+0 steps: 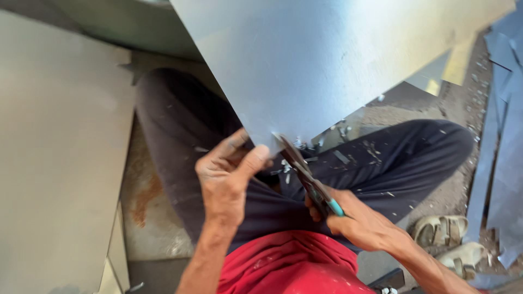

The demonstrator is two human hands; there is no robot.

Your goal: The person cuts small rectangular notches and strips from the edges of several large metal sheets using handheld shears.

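left hand [226, 177] pinching metal sheet [305, 65] (corner), snips [305, 174] cutting

Our lap is boxed in: metal sheet [327, 60] ahead, grey panel [54, 152] left, sheet strips [504, 136] right.

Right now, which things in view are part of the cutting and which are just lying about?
In use:
- metal sheet, its lower edge pinched by the left hand
- snips with a teal-tipped grip, in the right hand, blades at the sheet's edge

Lying about:
- metal offcuts on the dark trousers and ground
- sandals
- large flat panel at left
- sheet strips at right
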